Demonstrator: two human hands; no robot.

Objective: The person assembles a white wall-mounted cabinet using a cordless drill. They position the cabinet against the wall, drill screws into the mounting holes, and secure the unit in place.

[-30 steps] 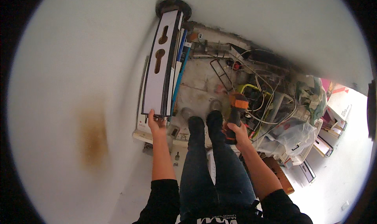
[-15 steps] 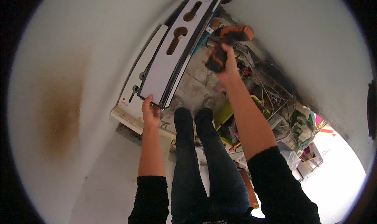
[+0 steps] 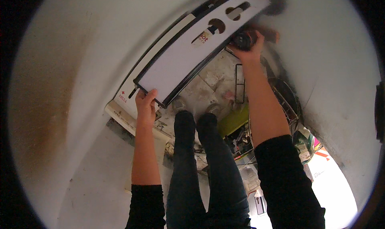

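Note:
My left hand point(image 3: 146, 108) grips the near lower corner of a long white panel point(image 3: 176, 66), thumb on top. The panel has a dark frame along its edges and two keyhole-shaped cut-outs towards its far end. It is held at a slant, rising from near left to far right. Beside its far right edge, my right hand point(image 3: 252, 51) is closed around an orange and black cordless drill point(image 3: 243, 40). Part of the drill is hidden by the hand, and its orange end is blurred. Whether the drill touches the panel I cannot tell.
Left of the panel lies a longer cream-white casing point(image 3: 127, 93) along the wall. A yellow-green bin point(image 3: 234, 120) with loose odds and ends stands right of my feet. Beyond it are a dark wire frame point(image 3: 240, 84) and tangled cables. The dirty tiled floor point(image 3: 212, 74) shows between.
The panel has swung so that its far end points more to the right. My right hand has moved slightly right and farther away with the drill, which has turned, up to the panel's edge.

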